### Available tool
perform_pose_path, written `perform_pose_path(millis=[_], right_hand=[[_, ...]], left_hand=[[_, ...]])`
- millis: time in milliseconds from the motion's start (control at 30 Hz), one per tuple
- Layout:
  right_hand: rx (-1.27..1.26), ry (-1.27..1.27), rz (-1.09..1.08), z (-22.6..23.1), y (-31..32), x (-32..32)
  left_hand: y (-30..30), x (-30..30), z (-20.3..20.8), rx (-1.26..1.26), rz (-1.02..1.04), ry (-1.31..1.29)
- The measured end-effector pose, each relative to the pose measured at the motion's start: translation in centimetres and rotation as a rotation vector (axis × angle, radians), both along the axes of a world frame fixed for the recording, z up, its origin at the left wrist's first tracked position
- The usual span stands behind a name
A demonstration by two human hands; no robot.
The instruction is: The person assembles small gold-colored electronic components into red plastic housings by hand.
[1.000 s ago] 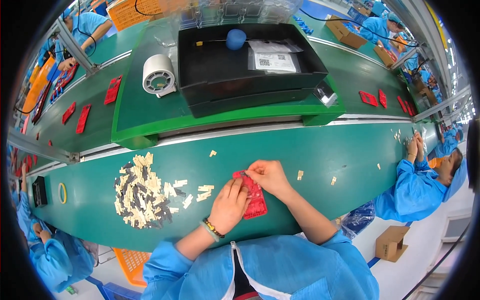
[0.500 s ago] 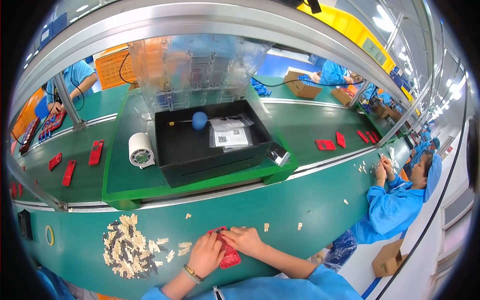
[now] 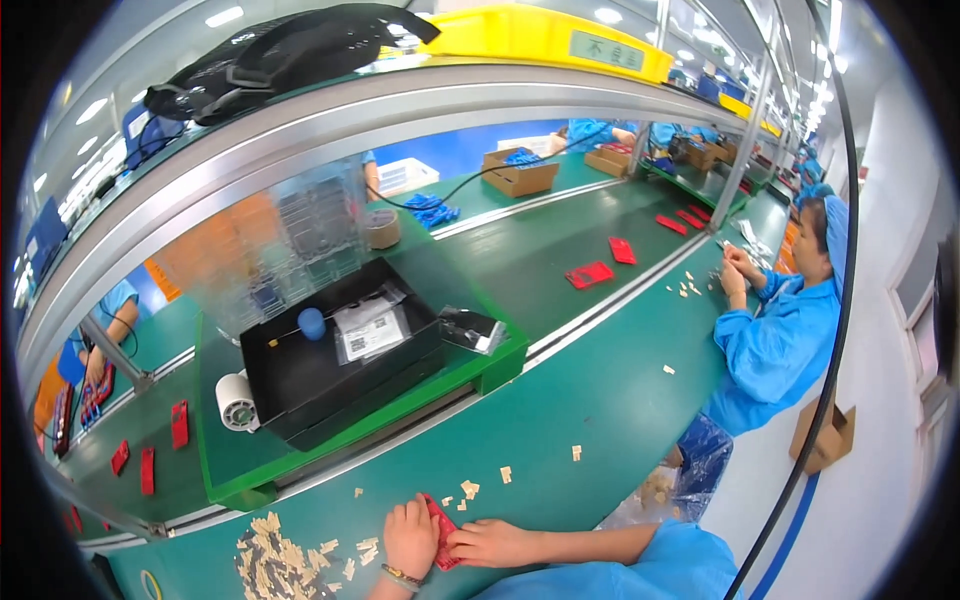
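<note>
A flat red plastic part (image 3: 443, 537), shaped like a phone case, lies tilted on the green bench under my hands. My left hand (image 3: 410, 538) is bent over its left side, fingers curled along the edge. From the right, my right hand (image 3: 487, 543) grips its lower right side, thumb and fingers closed against it. Just beyond the part lie several small beige pieces (image 3: 469, 490). To the left of my left hand is a heap of beige and dark small pieces (image 3: 275, 560), with a few strays between. My palms and fingers hide much of the red part.
Beyond the bench, a black tray (image 3: 345, 375) stands on a green raised platform, beside a white cylinder (image 3: 237, 402). More red parts (image 3: 590, 275) lie on the conveyor (image 3: 540, 240). A co-worker in blue (image 3: 785, 310) sits at the right. A metal frame (image 3: 300, 140) spans overhead.
The view has swung right and tilted. My right hand has moved from the part's upper end to its lower right side. Several beige pieces now lie just beyond the red part.
</note>
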State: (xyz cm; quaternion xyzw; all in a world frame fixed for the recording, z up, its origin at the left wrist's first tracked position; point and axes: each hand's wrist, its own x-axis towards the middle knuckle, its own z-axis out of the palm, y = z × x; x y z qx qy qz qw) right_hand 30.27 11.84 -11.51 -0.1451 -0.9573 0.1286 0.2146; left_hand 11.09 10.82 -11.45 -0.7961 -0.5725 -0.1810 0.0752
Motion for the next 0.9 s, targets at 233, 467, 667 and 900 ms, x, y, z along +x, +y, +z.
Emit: perform_pose_path(millis=[233, 467, 667, 900], right_hand=[[-0.093, 0.153, 0.052, -0.7, 0.5, -0.3], [0.325, 0.016, -0.208, 1.1, 9.9, -7.1], [0.171, 0.146, -0.268, 0.6, 17.2, -4.1], [0.265, 0.264, -1.006, -0.8, 27.4, 20.3]], left_hand=[[-0.7, -1.1, 1.4, -0.155, 0.011, 0.128], [-4.9, -7.7, 3.8, -0.103, 0.385, -0.192], [-7.4, -9.0, 1.7, -0.118, 0.564, -0.006], [-11.7, -12.6, -2.7, -0.112, 0.678, -0.026]])
